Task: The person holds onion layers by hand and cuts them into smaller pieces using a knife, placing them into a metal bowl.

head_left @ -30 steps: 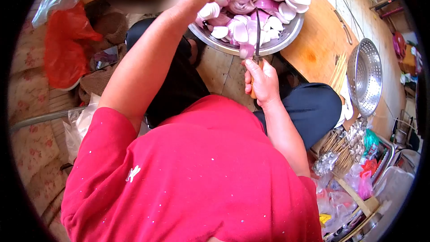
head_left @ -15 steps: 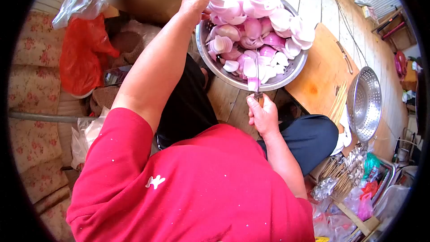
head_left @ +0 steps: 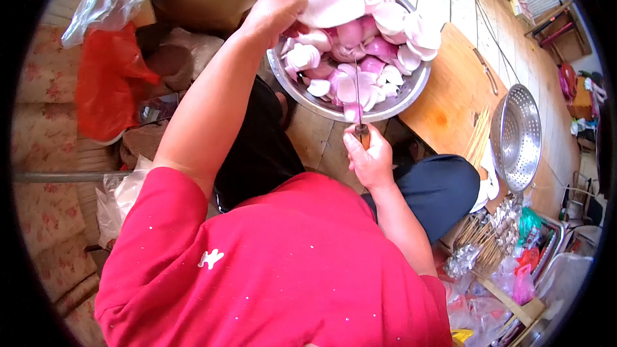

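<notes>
My right hand (head_left: 371,156) is wrapped round the wooden handle of a knife (head_left: 358,90), its thin blade pointing away over the onions, with a purple piece beside the blade near the handle. My left hand (head_left: 275,13) is at the upper left rim of a metal colander (head_left: 411,93), its fingers closed on the edge of a large pale onion piece (head_left: 334,5). Cut purple and white onion pieces (head_left: 350,42) are heaped in the colander. My left fingertips are partly hidden.
Right of the colander lies a wooden board (head_left: 443,90) with another knife (head_left: 485,71) and skewers (head_left: 477,138). A second colander (head_left: 517,138) leans beyond. A red plastic bag (head_left: 109,87) is at left; foil-wrapped skewers (head_left: 479,241) and bags lie lower right.
My left hand has drawn back from the far onions, and a large pale piece now shows at its fingers. The view has shifted; my right hand still grips the knife.
</notes>
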`<action>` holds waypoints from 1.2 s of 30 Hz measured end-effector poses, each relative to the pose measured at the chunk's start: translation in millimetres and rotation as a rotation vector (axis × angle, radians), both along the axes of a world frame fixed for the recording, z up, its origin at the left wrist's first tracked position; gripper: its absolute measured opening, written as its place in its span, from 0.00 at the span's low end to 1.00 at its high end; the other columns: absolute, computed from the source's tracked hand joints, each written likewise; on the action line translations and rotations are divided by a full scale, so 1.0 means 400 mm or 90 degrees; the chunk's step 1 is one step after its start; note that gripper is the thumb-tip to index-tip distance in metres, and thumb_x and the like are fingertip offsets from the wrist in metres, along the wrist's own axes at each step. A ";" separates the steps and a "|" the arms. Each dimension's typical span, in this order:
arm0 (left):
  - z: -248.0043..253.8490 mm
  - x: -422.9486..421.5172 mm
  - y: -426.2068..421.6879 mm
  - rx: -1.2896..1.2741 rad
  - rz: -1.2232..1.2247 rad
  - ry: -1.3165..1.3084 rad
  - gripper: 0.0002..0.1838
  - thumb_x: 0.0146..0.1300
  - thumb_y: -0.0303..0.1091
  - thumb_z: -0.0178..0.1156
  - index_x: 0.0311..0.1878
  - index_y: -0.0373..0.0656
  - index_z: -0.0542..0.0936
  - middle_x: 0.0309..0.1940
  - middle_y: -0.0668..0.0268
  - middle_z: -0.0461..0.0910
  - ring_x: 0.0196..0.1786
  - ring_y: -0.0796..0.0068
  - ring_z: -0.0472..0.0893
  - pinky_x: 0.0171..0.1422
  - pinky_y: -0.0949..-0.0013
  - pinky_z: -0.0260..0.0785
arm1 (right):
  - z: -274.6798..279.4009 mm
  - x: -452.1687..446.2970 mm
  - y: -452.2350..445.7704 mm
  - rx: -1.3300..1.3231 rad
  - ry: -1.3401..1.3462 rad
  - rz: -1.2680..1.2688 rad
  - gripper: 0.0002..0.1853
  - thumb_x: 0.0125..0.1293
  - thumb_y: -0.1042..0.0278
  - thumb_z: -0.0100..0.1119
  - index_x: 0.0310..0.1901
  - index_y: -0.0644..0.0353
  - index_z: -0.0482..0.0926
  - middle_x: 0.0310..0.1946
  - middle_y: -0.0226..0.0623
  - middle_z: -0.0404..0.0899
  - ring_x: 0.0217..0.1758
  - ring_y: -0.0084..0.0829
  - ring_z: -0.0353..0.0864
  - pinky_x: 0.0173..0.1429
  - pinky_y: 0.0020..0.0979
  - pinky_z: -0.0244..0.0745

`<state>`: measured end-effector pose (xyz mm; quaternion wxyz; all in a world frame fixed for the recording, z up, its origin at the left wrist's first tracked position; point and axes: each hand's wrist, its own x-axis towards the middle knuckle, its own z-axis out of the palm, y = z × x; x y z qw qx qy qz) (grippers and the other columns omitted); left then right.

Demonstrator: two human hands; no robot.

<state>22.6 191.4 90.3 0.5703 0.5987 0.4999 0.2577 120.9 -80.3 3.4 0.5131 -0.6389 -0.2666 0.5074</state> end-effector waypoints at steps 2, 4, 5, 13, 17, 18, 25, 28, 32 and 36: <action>-0.005 0.006 -0.065 -0.021 -0.105 0.036 0.18 0.57 0.29 0.52 0.51 0.35 0.74 0.32 0.60 0.79 0.20 0.76 0.77 0.22 0.73 0.70 | -0.007 0.009 -0.001 0.043 -0.108 0.009 0.13 0.63 0.60 0.62 0.39 0.62 0.77 0.23 0.28 0.76 0.23 0.19 0.73 0.30 0.26 0.70; -0.024 0.015 -0.109 -0.041 -0.171 0.058 0.19 0.56 0.29 0.52 0.51 0.37 0.75 0.30 0.60 0.79 0.19 0.76 0.78 0.20 0.73 0.70 | -0.005 0.017 -0.005 0.013 -0.129 0.010 0.14 0.63 0.60 0.62 0.42 0.63 0.77 0.26 0.32 0.78 0.30 0.23 0.77 0.39 0.29 0.73; -0.032 0.016 -0.121 -0.071 -0.217 0.064 0.19 0.55 0.28 0.50 0.52 0.38 0.75 0.27 0.61 0.79 0.19 0.76 0.78 0.20 0.74 0.69 | -0.007 0.018 -0.007 0.017 -0.146 -0.002 0.14 0.63 0.60 0.62 0.42 0.63 0.77 0.26 0.32 0.79 0.30 0.23 0.77 0.40 0.28 0.73; -0.074 0.022 -0.136 -0.088 -0.271 0.082 0.18 0.50 0.31 0.52 0.45 0.37 0.79 0.21 0.64 0.77 0.17 0.75 0.76 0.20 0.71 0.68 | -0.013 0.030 -0.016 -0.015 -0.164 -0.023 0.14 0.63 0.59 0.62 0.40 0.62 0.77 0.23 0.31 0.78 0.26 0.22 0.76 0.35 0.28 0.72; -0.068 0.020 -0.140 -0.086 -0.263 0.081 0.13 0.49 0.30 0.52 0.38 0.37 0.78 0.20 0.64 0.76 0.17 0.75 0.76 0.20 0.71 0.67 | -0.001 0.027 -0.014 -0.042 -0.125 -0.018 0.15 0.64 0.58 0.62 0.40 0.62 0.77 0.20 0.29 0.76 0.20 0.19 0.73 0.27 0.26 0.69; -0.069 0.020 -0.139 -0.081 -0.262 0.088 0.12 0.49 0.30 0.52 0.37 0.37 0.77 0.19 0.64 0.76 0.17 0.75 0.76 0.20 0.71 0.67 | 0.000 0.026 -0.012 -0.044 -0.124 -0.017 0.15 0.64 0.58 0.62 0.40 0.62 0.77 0.20 0.29 0.76 0.20 0.19 0.73 0.27 0.26 0.69; -0.051 0.014 -0.140 -0.101 -0.273 0.076 0.10 0.49 0.29 0.52 0.34 0.37 0.76 0.19 0.64 0.76 0.17 0.75 0.76 0.19 0.71 0.68 | -0.021 0.025 -0.005 -0.006 -0.116 -0.020 0.13 0.65 0.59 0.62 0.41 0.60 0.75 0.21 0.24 0.70 0.19 0.15 0.68 0.21 0.20 0.67; -0.051 0.014 -0.141 -0.102 -0.263 0.088 0.12 0.49 0.29 0.52 0.37 0.37 0.78 0.19 0.64 0.75 0.15 0.75 0.75 0.18 0.71 0.66 | -0.013 0.025 -0.003 -0.019 -0.114 -0.019 0.13 0.65 0.59 0.62 0.41 0.60 0.75 0.21 0.24 0.70 0.18 0.15 0.67 0.21 0.20 0.67; -0.044 0.013 -0.144 -0.102 -0.292 0.079 0.16 0.50 0.28 0.53 0.43 0.35 0.80 0.19 0.65 0.75 0.13 0.76 0.74 0.15 0.73 0.64 | 0.002 0.026 0.003 -0.060 -0.082 -0.010 0.13 0.65 0.58 0.62 0.41 0.60 0.76 0.21 0.24 0.70 0.18 0.15 0.67 0.20 0.20 0.66; -0.050 0.011 -0.140 -0.116 -0.328 0.076 0.16 0.50 0.27 0.54 0.43 0.34 0.81 0.18 0.66 0.74 0.13 0.77 0.74 0.14 0.73 0.62 | -0.006 0.030 0.005 -0.060 -0.074 -0.010 0.19 0.64 0.54 0.61 0.47 0.62 0.76 0.19 0.25 0.73 0.15 0.17 0.69 0.21 0.23 0.66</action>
